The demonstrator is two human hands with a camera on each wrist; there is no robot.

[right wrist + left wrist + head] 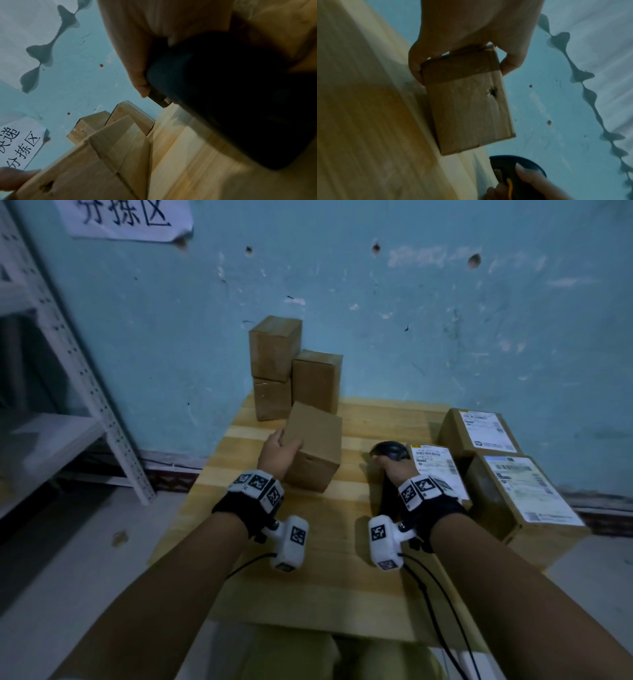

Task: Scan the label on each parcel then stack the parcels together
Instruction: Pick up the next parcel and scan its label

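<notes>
From the head view, our left hand (pixel 279 451) grips a plain parcel (pixel 313 448) tilted over the table (pixel 329 559); our right hand (pixel 394 469) grasps the scanner (pixel 390 455). The left wrist view shows fingers (pixel 415 67) clamping the parcel's end. The right wrist view, blurred, seems to show the scanner filling the palm.

Both forearms are bare, each wrist wrapped in a black strap (pixel 239 511) carrying white blocks printed with black-and-white square markers (pixel 257 486), a white camera pod (pixel 385 539) and thin black cables (pixel 435 604).
</notes>
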